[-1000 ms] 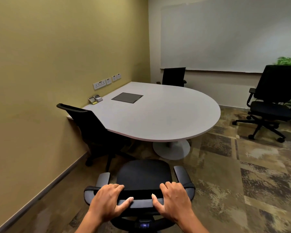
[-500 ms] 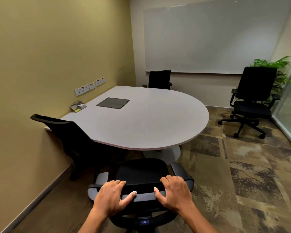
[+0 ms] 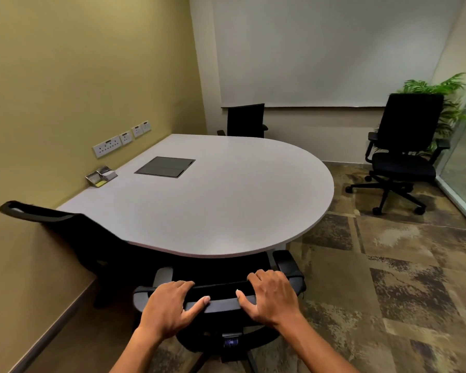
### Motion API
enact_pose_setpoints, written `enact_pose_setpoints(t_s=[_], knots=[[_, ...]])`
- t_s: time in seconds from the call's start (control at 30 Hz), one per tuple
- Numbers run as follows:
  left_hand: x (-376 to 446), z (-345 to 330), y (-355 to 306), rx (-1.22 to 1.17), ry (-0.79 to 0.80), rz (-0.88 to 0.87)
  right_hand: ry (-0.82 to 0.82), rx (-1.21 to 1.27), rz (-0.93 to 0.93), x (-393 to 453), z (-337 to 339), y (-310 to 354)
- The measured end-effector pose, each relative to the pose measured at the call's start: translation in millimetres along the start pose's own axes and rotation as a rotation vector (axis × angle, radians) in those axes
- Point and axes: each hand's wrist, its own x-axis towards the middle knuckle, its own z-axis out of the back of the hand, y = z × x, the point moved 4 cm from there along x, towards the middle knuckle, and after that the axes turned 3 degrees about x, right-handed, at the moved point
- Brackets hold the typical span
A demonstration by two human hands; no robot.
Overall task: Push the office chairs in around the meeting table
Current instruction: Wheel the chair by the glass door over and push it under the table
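Both hands are curling over the top rail of the near office chair [image 3: 221,294]: the left hand [image 3: 170,305] and the right hand [image 3: 271,294] are sitting side by side on the black backrest edge, fingers wrapped over the front, thumbs pointing toward each other along the rail. That chair's dark seat is lying just ahead of the hands, its front already slipping under the rounded edge of the white counter [image 3: 226,189], with grey-padded armrests flanking each hand.

Far ahead and left of the left hand, a small metal tray [image 3: 101,175] is resting against the olive wall, holding what look like white and yellow note pads. Beside it, a dark rectangular cable hatch [image 3: 165,166] is sitting flush in the smooth, matte counter top.

Left of the left hand, a second chair [image 3: 65,232] with a mesh back is tucking in between counter and wall. Straight ahead across the counter, a third chair [image 3: 246,120] is showing only its back above the far edge. Well off to the right of the right hand, a fourth chair [image 3: 404,154] is standing apart on its five-star castor base, with open patchy brown carpet [image 3: 388,278] all around it and a potted palm [image 3: 452,103] behind. A wide whiteboard [image 3: 328,49] is covering the far wall.
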Motion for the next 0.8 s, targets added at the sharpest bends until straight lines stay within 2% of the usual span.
enact_pose_setpoints(t_s=[0.17,0.43,0.57,0.8], knots=[[44.6,-21.5,4.6,0.007,0.034,-0.004,0.030,0.018,-0.020,30.3,-17.2,-26.9],[125.3,-34.2,29.7,0.041,-0.050,-0.023,-0.050,0.010,-0.029,99.9,-30.0,-58.4],[139.9,-42.5,40.2,0.017,-0.023,-0.045,-0.073,-0.002,-0.033,109.8,-35.7,-61.2],[150.8,-37.1,58.9,0.023,-0.101,-0.078,-0.113,-0.012,-0.024,128.5,-38.0,-51.6]])
